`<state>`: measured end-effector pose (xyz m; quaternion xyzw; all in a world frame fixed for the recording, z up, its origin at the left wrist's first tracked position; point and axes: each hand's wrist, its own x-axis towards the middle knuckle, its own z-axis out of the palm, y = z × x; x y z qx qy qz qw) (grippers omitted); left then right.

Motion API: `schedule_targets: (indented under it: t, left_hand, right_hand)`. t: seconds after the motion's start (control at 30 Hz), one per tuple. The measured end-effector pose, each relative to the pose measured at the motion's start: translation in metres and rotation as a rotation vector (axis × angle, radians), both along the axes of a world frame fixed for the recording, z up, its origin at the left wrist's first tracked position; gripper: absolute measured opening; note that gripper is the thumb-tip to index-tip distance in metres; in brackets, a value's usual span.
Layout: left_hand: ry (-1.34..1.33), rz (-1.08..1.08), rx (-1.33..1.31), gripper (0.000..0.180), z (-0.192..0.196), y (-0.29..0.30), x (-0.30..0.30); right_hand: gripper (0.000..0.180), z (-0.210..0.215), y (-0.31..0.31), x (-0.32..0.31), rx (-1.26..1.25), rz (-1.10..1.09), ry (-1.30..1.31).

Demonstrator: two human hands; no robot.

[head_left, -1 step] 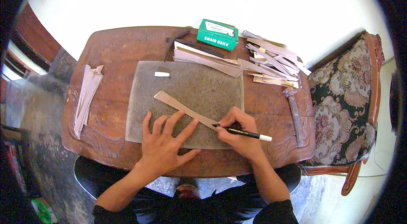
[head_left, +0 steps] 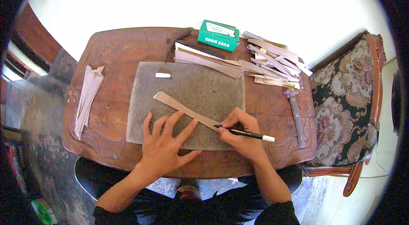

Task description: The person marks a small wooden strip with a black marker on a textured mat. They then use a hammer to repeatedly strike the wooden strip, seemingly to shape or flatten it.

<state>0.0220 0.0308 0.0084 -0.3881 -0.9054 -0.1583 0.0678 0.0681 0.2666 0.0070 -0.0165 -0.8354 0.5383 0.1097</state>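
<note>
**Pen tip at the strip, left hand pinning it flat**

Your left hand (head_left: pixel 164 146) lies spread and flat, fingers released and fanned out, with the fingertips resting on the lower edge of a long tan strip (head_left: pixel 183 108). The strip is thin, narrow and straight-edged, pale brown like card or leather, with a squared, slightly wider end at its upper left. It runs on a slant from upper left down to lower right across a grey, rough-looking mat (head_left: pixel 191 93) that sits in the middle of the wooden table (head_left: pixel 115 54).

Your right hand (head_left: pixel 240 133) is clenched around a black pen (head_left: pixel 247 133) with a white cap end pointing out to the right. The pen's tip meets the strip's lower right end, just beside your left forefinger.

A small white piece (head_left: pixel 162 75) lies on the mat's upper left part. Beyond the mat sit a green box (head_left: pixel 218 35) and a loose heap of similar strips (head_left: pixel 272 61). A hammer (head_left: pixel 295 114) lies at the right, near the upholstered chair (head_left: pixel 341 106). More strips (head_left: pixel 87 97) lie at the table's left edge.
</note>
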Motion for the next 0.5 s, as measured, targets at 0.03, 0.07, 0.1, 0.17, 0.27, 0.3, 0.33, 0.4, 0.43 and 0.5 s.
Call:
schedule_targets:
  t: [0.03,0.07,0.1,0.17,0.27,0.3,0.33,0.4,0.43,0.5]
  left_hand:
    - [-0.02,0.009,0.008,0.076,0.001,0.0,-0.001]
    - [-0.031,0.017,0.008,0.077,0.001,0.0,-0.001]
    - [-0.042,0.025,0.009,0.077,0.002,0.0,-0.001]
    - [-0.044,0.026,0.008,0.078,0.002,0.0,-0.001]
    - [-0.016,0.004,-0.002,0.076,0.002,0.0,0.001]
    - [-0.006,-0.006,-0.008,0.074,0.003,0.001,0.002]
    - [0.005,-0.016,-0.014,0.073,0.003,0.002,0.002]
    - [0.011,-0.013,-0.01,0.072,0.001,0.004,0.002]
    - [0.013,-0.011,-0.008,0.072,-0.001,0.004,0.002]
    - [0.02,-0.009,-0.009,0.071,0.0,0.004,0.002]
  right_hand:
    - [0.018,0.002,0.002,0.002,-0.021,-0.017,-0.028]
    - [0.018,0.003,0.003,0.003,-0.04,-0.025,-0.026]
    - [0.018,0.005,0.005,0.003,-0.06,-0.033,-0.024]
    - [0.018,0.006,0.006,0.003,-0.085,-0.043,-0.003]
    - [0.019,0.006,0.005,0.002,-0.066,-0.048,0.028]
    - [0.019,0.009,0.001,0.001,-0.036,-0.049,0.022]
    - [0.019,0.01,-0.002,0.001,-0.006,-0.051,0.016]
    - [0.019,0.007,-0.004,-0.002,0.022,-0.021,0.022]
    - [0.02,0.005,-0.004,-0.003,0.036,-0.006,0.024]
    - [0.02,-0.001,-0.004,-0.005,0.044,-0.004,0.027]
